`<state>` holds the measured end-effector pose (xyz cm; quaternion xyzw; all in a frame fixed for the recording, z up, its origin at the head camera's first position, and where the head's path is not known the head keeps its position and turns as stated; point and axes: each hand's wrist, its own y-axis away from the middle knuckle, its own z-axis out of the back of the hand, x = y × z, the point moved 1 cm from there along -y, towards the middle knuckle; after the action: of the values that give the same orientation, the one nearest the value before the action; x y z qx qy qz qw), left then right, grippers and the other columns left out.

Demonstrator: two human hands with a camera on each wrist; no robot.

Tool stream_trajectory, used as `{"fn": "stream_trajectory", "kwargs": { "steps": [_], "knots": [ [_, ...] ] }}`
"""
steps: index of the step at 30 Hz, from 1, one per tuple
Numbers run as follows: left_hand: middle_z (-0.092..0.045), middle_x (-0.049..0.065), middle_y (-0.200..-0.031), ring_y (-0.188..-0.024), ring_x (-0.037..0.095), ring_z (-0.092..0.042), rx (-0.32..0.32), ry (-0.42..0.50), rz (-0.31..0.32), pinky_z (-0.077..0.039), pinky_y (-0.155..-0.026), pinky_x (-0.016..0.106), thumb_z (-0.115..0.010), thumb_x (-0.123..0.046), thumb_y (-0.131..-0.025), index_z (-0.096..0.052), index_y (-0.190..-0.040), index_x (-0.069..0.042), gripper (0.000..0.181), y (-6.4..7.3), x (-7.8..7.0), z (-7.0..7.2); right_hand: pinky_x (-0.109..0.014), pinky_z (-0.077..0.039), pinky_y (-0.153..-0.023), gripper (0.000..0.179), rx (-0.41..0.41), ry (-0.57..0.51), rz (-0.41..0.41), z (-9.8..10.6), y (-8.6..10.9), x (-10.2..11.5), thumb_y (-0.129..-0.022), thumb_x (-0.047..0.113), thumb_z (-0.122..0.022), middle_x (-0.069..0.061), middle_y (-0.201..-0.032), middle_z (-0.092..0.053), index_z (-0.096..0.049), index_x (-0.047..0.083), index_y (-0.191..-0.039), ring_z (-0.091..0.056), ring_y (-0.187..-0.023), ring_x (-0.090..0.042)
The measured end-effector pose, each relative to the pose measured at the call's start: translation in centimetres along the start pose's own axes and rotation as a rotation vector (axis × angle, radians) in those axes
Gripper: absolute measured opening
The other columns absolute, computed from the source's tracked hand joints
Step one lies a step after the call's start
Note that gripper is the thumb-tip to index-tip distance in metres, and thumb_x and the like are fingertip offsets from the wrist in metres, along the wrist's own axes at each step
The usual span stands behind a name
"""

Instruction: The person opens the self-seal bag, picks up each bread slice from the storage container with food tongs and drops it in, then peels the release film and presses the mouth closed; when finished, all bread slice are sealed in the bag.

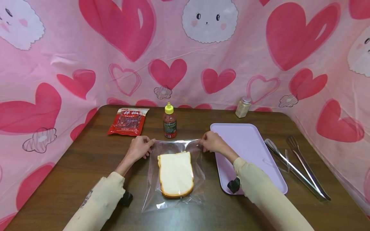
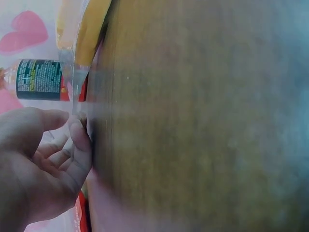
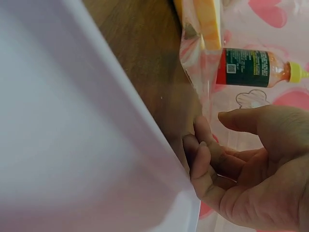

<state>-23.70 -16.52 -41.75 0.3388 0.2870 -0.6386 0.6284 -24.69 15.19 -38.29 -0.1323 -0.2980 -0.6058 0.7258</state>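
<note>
A clear plastic bag lies on the table with slices of bread inside it. My left hand pinches the bag's far left corner between thumb and fingers. At the far right corner, my right hand pinches the same edge, its wrist crossing the near side of a lilac tray. In the left wrist view, the left hand has its fingertips at the film's edge. The right wrist view shows the right hand low beside the tray's rim, with its fingertips at the film.
A sauce bottle with a yellow cap stands just beyond the bag. Back left lies a red packet of dried chilies; a spice jar stands back right. Metal tongs lie right of the tray. A heart-patterned cloth surrounds the table.
</note>
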Motion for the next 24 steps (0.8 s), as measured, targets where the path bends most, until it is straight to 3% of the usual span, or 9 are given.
{"fn": "stream_trajectory", "kwargs": {
  "steps": [5, 17, 24],
  "knots": [
    [-0.068, 0.007, -0.063, -0.049, 0.011, -0.060, -0.001, 0.004, 0.006, -0.055, -0.045, 0.028, -0.064, -0.022, -0.105, -0.071, -0.098, 0.005, 0.029, 0.0, 0.0, 0.1, -0.022, -0.049, -0.056, 0.027, 0.004, -0.011, 0.026, 0.4, 0.1, -0.1, -0.104, 0.024, -0.065, -0.008, -0.065, -0.074, -0.071, 0.002, -0.089, -0.066, -0.058, -0.012],
    [-0.068, 0.006, -0.063, -0.050, 0.010, -0.060, -0.008, -0.002, -0.008, -0.055, -0.045, 0.028, -0.063, -0.021, -0.104, -0.072, -0.095, 0.004, 0.028, -0.2, 0.1, 0.4, -0.023, -0.049, -0.057, 0.029, 0.013, -0.054, 0.072, 1.1, 0.5, -0.4, -0.103, 0.024, -0.065, -0.011, -0.065, -0.074, -0.069, -0.002, -0.094, -0.070, -0.061, -0.014],
    [-0.074, 0.012, -0.074, -0.058, 0.016, -0.067, -0.050, -0.057, -0.067, -0.055, -0.052, 0.029, -0.062, -0.027, -0.106, -0.070, -0.108, 0.003, 0.031, 1.1, -0.3, 2.5, -0.024, -0.050, -0.065, 0.028, -0.040, -0.096, 0.118, 2.5, 1.5, -1.3, -0.103, 0.023, -0.065, -0.014, -0.073, -0.075, -0.068, -0.004, -0.101, -0.075, -0.072, -0.022]
  ]
}}
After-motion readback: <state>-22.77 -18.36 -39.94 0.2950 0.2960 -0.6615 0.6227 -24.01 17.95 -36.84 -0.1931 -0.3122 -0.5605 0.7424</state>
